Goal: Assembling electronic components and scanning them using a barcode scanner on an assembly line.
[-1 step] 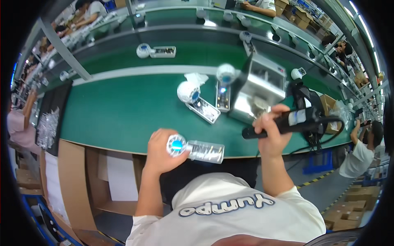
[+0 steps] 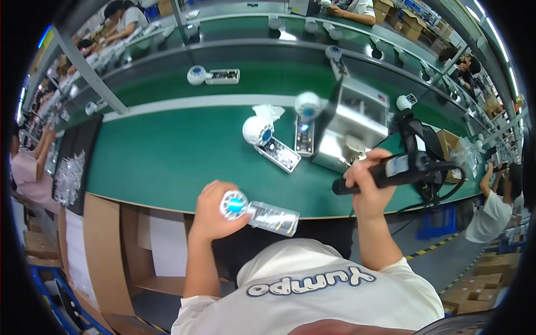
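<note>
"So, how do the two hands stand?"

"The left hand (image 2: 209, 215) is curled around the round head of a white ball-headed camera (image 2: 273, 216), its blue lens area facing up and its clear-covered arm reaching toward the right hand (image 2: 371, 192). That one is closed about a corded black electric screwdriver (image 2: 396, 170)."

"Where does the tool point?"

"Its rounded end points left, toward the left hand; a black cable (image 2: 462, 173) loops off the other end. The two grips are well apart."

"And just beyond them?"

"On the green tabletop (image 2: 156, 159), ahead and between the hands, lie two more ball-headed cameras (image 2: 285, 156), circuit boards exposed. A silver metal machine (image 2: 349, 142) stands just past the right hand."

"Farther out?"

"Well left of the left hand, a black tray (image 2: 85, 137) bears clear plastic pieces (image 2: 70, 174). Ahead of both, a green conveyor belt (image 2: 153, 84) carries similar cameras."
</note>
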`<state>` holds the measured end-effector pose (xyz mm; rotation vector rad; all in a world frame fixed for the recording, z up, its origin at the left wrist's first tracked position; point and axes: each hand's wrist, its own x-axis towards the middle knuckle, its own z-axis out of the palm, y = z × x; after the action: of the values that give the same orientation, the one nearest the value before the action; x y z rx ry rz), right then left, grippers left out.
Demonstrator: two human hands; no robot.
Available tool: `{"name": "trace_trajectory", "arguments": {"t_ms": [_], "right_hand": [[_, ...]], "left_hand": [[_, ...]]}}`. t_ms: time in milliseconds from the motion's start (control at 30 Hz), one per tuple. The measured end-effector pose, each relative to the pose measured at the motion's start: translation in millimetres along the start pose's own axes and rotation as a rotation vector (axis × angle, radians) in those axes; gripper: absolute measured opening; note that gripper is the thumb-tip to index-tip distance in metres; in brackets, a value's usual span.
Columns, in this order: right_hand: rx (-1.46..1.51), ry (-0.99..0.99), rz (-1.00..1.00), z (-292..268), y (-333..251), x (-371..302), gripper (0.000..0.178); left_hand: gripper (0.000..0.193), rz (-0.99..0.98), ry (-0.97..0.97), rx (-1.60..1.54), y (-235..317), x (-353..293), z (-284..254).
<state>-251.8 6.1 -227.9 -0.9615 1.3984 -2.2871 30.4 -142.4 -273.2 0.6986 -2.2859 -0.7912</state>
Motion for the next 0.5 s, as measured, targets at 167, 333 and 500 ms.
{"name": "trace_trajectory", "arguments": {"t_ms": [167,333,500], "right_hand": [[-0.129,-0.047,-0.033,-16,2,-22,0.03],[-0.177,-0.21,-0.13,-22,1,-22,0.032],[-0.196,-0.207,-0.086,-25,2,-23,0.03]], "left_hand": [[0.05,-0.232,-0.014,-0.063,-20,13,-84],[0.045,-0.291,0.269,-0.134,-83,88,-117],[0.058,-0.257,0.442,0.15,-104,224,-51]]}}
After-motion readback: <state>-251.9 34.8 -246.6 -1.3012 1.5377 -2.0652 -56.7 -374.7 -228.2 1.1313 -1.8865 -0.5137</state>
